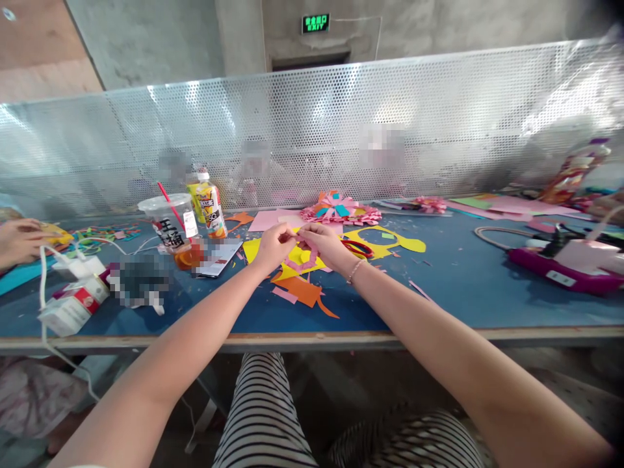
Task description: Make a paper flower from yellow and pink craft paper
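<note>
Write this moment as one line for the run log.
left hand: holds pink paper strip | right hand: pinches same strip | under: yellow paper, blue table | near: red scissors

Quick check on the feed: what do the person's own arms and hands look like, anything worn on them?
Both forearms are bare, with no sleeves in view. The left hand shows no gloves or rings that I can make out. The right hand is also ungloved, with a thin beaded bracelet at the wrist. No watch or markings visible.
</note>
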Demonstrator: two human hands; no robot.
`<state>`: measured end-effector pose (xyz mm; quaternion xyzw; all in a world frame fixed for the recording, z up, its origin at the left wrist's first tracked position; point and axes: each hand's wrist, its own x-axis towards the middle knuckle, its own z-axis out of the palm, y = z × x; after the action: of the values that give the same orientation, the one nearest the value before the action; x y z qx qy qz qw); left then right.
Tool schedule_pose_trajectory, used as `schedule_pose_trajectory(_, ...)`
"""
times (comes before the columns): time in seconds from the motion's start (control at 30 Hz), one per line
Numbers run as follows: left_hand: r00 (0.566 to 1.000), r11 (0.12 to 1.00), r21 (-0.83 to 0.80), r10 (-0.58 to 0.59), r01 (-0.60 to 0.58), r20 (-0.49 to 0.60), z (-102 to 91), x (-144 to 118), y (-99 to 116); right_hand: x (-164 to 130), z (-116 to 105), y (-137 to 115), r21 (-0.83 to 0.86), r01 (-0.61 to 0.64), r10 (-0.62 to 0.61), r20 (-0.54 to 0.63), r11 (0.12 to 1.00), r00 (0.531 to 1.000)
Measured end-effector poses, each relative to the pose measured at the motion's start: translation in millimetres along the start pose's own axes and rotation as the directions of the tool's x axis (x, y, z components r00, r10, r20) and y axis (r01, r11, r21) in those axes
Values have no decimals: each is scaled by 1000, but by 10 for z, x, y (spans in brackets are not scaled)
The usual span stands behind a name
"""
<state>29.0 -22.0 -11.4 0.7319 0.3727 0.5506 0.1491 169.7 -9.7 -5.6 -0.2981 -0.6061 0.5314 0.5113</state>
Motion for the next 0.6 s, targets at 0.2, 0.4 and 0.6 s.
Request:
schedule_pose_trajectory(0.2, 989, 975, -167, -144, 144, 15, -1, 8, 5, 1, 1, 11, -71, 78, -78, 10, 994, 997)
schedule_pose_trajectory(0.4, 965, 898, -361, -259, 251, 27, 12, 22, -10, 31, -32, 56, -156, 135, -135, 11, 979, 991)
schedule_pose_trajectory(0.6, 878, 675, -578, -445, 459, 178, 4, 34, 16, 53, -31, 101, -325, 274, -279, 33, 905, 960)
